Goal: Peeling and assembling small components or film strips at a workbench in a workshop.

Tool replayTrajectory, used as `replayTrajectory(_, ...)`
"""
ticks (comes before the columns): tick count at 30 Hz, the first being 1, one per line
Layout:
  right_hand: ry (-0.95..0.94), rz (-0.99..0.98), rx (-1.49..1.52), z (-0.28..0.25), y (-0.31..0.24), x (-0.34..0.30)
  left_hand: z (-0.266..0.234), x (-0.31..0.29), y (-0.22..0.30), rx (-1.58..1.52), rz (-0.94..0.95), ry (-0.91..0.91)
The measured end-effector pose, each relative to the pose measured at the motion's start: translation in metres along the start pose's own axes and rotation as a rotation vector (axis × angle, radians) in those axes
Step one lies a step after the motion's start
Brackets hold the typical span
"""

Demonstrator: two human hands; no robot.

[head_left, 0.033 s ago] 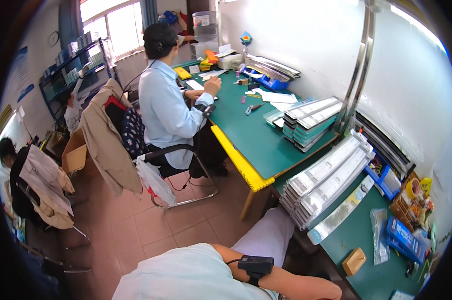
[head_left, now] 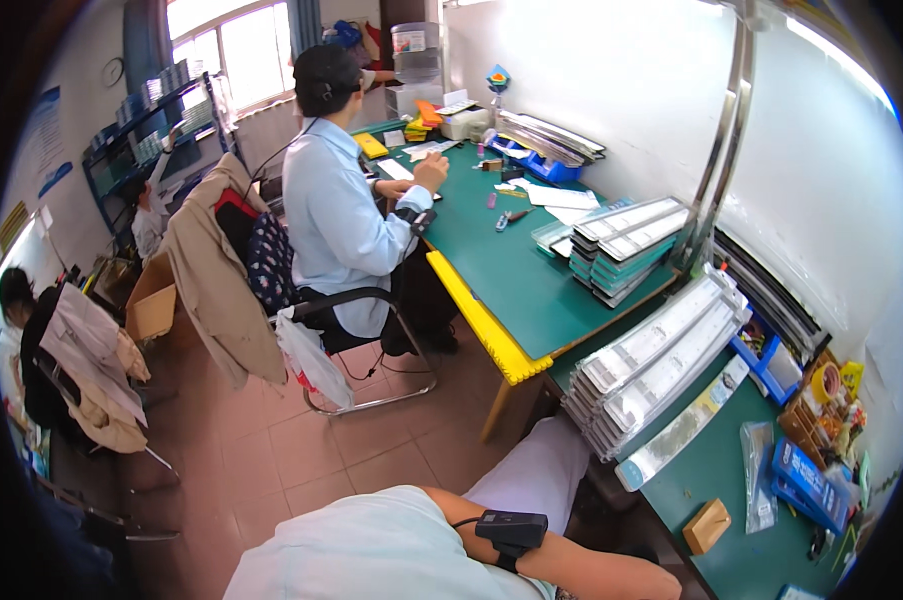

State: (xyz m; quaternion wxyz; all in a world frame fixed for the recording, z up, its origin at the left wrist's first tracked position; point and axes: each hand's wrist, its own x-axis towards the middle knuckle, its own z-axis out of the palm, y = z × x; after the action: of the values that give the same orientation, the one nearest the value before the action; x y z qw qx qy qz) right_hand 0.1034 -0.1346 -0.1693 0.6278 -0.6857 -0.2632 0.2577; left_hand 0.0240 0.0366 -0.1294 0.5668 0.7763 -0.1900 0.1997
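Note:
Neither of my hands is in view. One arm of mine, probably the left, crosses the lower edge with a black device strapped to it, and its hand lies outside the picture. The pale shirt I wear fills the bottom middle. Nearest the arm are a small wooden block and a long clear-wrapped strip on the green desk. A tall stack of long white and silver panels stands beside that strip.
A co-worker in a light blue shirt sits at the neighbouring green table, hands raised over it. More panels are stacked there. Blue boxes, a clear plastic bag and a metal post stand right. A coat-draped chair is left.
The whole view has shifted very slightly to the right in the picture. No object has visibly moved.

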Motion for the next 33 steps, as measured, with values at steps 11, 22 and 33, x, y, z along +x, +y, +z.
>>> replayTrajectory(11,-0.223,-0.092,0.011,0.010,-0.022,0.004,-0.015,-0.018,0.036,0.053,0.053,-0.205)
replayTrajectory(22,-0.276,-0.105,-0.004,0.011,-0.026,-0.011,-0.018,-0.034,0.051,0.087,0.005,-0.076)
replayTrajectory(33,-0.281,-0.164,0.039,-0.006,-0.016,-0.017,-0.008,-0.034,0.057,0.104,-0.019,-0.022)
